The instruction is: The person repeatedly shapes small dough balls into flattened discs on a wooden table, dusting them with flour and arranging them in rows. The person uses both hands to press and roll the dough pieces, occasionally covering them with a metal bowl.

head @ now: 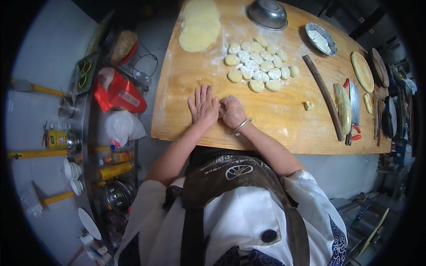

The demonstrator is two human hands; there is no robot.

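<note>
My left hand (203,109) lies on the wooden worktable (173,119) with its fingers apart, pointing away from me. A small dark spot shows at one fingertip. Right beside its thumb is my right hand (232,111), fingers curled in, a silver bangle (242,126) at the wrist. Whether anything sits inside those curled fingers is hidden. Beyond both hands, several floured dough pieces (256,85) are grouped on the wood. Farther off at the left, thin round dough sheets (199,28) overlap in a stack. One small dough scrap (309,105) rests to the right.
On the right lie a wooden rolling pin (322,96), a plastic-wrapped roll (342,108), a knife (354,103) and a round flatbread (362,71). A bowl of flour (321,39) and an overturned metal bowl (267,15) stand farther back. Left of the table, a metal shelf holds bags (121,91).
</note>
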